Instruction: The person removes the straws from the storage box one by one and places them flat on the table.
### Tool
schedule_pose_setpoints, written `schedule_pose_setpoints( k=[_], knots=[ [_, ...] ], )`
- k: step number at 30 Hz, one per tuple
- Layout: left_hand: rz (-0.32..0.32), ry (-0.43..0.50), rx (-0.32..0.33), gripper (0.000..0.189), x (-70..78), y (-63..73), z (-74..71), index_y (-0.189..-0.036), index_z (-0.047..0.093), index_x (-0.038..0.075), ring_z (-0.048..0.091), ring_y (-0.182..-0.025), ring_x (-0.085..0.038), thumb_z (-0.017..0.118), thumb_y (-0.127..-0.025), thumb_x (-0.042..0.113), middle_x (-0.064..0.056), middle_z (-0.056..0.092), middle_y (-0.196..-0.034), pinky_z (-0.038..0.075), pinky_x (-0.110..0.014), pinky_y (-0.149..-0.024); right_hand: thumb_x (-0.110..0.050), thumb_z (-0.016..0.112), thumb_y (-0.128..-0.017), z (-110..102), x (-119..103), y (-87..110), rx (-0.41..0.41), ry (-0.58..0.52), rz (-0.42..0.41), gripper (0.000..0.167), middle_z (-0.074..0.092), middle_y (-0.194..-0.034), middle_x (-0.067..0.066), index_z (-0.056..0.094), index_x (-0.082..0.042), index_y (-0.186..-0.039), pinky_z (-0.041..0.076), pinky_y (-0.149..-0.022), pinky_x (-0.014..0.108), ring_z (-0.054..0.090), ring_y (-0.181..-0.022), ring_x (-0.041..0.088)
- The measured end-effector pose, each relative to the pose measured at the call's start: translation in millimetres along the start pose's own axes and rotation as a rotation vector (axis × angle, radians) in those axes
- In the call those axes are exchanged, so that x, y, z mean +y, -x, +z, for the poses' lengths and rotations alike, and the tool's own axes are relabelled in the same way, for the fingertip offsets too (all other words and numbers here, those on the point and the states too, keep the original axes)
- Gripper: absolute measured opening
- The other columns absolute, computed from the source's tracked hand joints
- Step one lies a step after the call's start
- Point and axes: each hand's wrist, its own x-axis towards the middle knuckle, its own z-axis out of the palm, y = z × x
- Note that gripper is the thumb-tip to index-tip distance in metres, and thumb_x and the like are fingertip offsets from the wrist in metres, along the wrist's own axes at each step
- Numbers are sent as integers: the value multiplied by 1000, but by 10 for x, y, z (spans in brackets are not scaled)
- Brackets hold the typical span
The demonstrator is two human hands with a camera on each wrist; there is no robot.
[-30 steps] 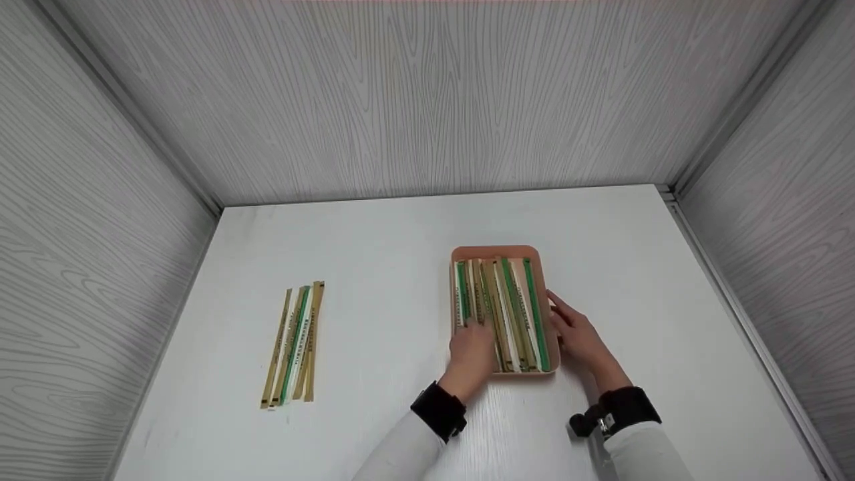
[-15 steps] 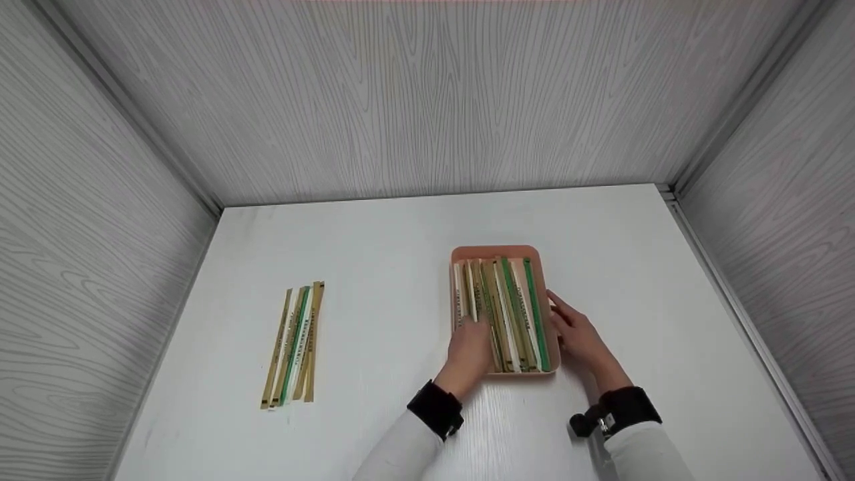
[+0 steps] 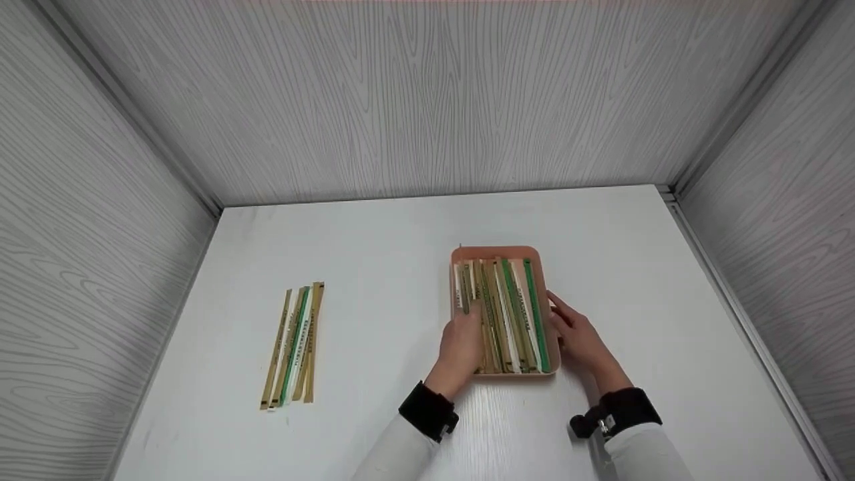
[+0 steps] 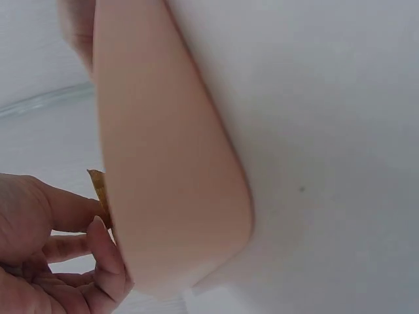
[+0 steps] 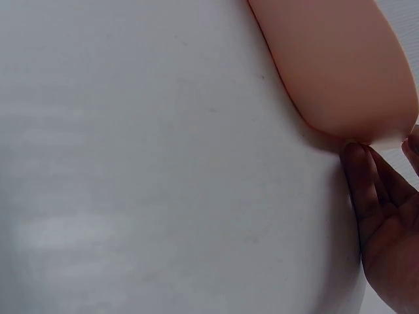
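Long slim stick packets (image 3: 511, 314) in gold, white and green lie side by side in a shallow peach tray (image 3: 494, 252). My left hand (image 3: 461, 344) is over the tray's left side. In the left wrist view its thumb and finger pinch a gold stick packet (image 4: 98, 186) at the rim; most of that packet is hidden behind the tray wall. My right hand (image 3: 582, 339) rests against the tray's right side. In the right wrist view its fingers (image 5: 357, 170) are fairly straight and touch the wall low down, near the table.
A loose group of similar stick packets (image 3: 294, 344) lies on the white table (image 3: 381, 267), left of the tray. Grey wood-grain panels (image 3: 427, 100) stand at the back and both sides. Both wrists wear black straps (image 3: 427, 411).
My left hand has shifted slightly left and away along the packets to the tray's left rim. The green packet at the tray's left is no longer visible. My right hand stays put.
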Motion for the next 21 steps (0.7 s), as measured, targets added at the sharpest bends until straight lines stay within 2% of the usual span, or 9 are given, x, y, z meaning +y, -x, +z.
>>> schedule_pose_setpoints(
  k=[7, 10, 15, 21],
  knots=[
    [-7, 49, 67, 52, -112, 72, -218, -135, 49, -4, 58, -62, -22, 60, -85, -15, -17, 60, -85, 49, -31, -53, -27, 40, -108, -13, -10, 14, -19, -16, -17, 52, 39, -150, 20, 24, -25, -157, 50, -90, 45, 49, -126, 34],
    [-70, 121, 68, 52, -206, 93, -324, -137, 48, -2, 61, -68, -25, 61, -88, -10, -17, 62, -88, 52, -36, -58, -21, 39, -108, -19, -132, 61, -30, -20, -12, 52, 38, -149, 24, 24, -18, -157, 49, -91, 49, 49, -125, 38],
    [-194, 177, 85, 54, -391, 128, -498, -139, 49, 0, 65, -87, -35, 65, -87, -6, -22, 65, -102, 54, -44, -72, -20, 39, -108, -18, -185, 78, -29, -14, -6, 52, 39, -149, 24, 24, -18, -157, 50, -89, 46, 51, -123, 37],
    [-301, 182, 155, 51, -690, 233, -660, -134, 53, -3, 66, -83, -31, 68, -85, -8, -18, 65, -91, 55, -42, -68, -27, 41, -107, -10, -26, 13, -5, 7, 2, 52, 40, -150, 20, 25, -26, -157, 50, -88, 39, 52, -121, 32]
  ],
)
